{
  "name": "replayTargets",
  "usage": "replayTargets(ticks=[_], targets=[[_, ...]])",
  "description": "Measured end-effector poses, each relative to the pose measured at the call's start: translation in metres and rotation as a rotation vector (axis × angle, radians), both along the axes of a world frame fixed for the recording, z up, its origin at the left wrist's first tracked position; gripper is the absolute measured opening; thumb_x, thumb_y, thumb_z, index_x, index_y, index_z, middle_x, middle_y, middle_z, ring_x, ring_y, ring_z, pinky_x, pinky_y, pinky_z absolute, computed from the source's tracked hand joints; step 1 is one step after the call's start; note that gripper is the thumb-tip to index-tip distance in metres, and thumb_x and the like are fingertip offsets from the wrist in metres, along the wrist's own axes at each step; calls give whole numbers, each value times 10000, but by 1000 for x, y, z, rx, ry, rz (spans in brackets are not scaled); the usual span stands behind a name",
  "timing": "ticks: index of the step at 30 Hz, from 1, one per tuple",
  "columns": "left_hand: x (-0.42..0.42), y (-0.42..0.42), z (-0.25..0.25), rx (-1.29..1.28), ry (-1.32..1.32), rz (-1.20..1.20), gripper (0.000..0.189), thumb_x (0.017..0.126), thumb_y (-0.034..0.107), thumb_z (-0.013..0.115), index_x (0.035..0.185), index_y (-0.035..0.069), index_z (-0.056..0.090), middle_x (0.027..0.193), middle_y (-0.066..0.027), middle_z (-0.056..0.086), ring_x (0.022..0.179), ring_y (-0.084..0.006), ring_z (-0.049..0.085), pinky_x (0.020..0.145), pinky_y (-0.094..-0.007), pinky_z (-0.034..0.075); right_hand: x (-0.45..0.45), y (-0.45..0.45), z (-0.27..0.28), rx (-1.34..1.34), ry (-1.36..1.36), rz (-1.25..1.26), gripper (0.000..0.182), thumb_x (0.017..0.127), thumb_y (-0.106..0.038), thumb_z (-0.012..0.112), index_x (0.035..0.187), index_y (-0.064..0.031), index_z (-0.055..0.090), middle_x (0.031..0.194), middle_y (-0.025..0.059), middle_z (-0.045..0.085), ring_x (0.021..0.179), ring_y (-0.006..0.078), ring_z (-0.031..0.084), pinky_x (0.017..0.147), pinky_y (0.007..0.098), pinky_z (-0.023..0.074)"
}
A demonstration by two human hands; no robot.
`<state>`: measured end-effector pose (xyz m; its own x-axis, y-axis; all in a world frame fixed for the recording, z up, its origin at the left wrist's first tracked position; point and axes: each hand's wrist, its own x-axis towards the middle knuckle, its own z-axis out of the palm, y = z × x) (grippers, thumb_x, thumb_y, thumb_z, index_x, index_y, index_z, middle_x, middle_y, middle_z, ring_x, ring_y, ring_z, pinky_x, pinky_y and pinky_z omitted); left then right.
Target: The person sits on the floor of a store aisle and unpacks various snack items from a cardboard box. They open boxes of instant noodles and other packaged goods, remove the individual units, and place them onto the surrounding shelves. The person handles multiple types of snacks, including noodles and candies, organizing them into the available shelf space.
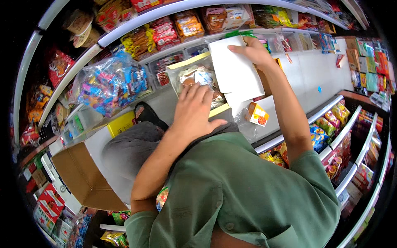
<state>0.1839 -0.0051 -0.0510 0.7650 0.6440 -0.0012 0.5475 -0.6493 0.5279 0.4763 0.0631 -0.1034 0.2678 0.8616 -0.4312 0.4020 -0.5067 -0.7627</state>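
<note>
In front of me is a cardboard box [220, 111] with yellow edges, holding clear-wrapped brown and cream items [188, 81] and a small white-and-blue packet [203, 77]. My left hand [195, 108] rests on these contents with the palm down and the thumb spread; its fingertips hide part of them. My right hand [256, 52] grips the upper edge of a white cardboard flap [237, 68], thumb on the white face and the other fingers behind it. Whether the flap is joined to the box I cannot tell.
A clear bag of blue-and-pink packets [114, 83] leans by the shelf at left. A small orange-and-white box [258, 114] lies by my lap. An opened brown carton [83, 176] stands at lower left. Snack shelves [333, 145] flank the tiled floor [305, 73].
</note>
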Motion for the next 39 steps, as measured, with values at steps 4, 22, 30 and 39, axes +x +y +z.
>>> replayTargets(ticks=[4,22,30,39], targets=[[11,-24,-40,165,142,-2,715,759,392,772,1331,35,534,1401,-162,473,1312,-358,446,1115,-519,326,-18,-14,59,64,-78,14,698,841,-411,741,1315,50,522,1043,149,686,862,163,664,784,311,537],[4,10,-36,79,119,-168,382,825,261,630,1192,166,679,1348,-183,531,1276,-381,497,1052,-529,392,-120,-132,88,815,-642,1138,179,725,-192,660,833,-51,633,883,65,596,945,234,581,821,395,471],[-8,39,-26,-9,27,-234,462,691,195,798,1143,194,698,1392,-97,518,1311,-316,480,1070,-472,400,-63,-91,92,318,-1060,1229,393,777,-237,643,1150,-118,611,1073,52,523,974,244,511,803,355,456],[-13,60,-31,23,13,-421,405,719,120,745,1116,200,724,1338,-74,564,1323,-272,467,1085,-439,366,-96,-21,101,-188,-538,1591,474,691,-364,768,1087,-112,707,1218,58,537,1180,256,471,918,457,423]])
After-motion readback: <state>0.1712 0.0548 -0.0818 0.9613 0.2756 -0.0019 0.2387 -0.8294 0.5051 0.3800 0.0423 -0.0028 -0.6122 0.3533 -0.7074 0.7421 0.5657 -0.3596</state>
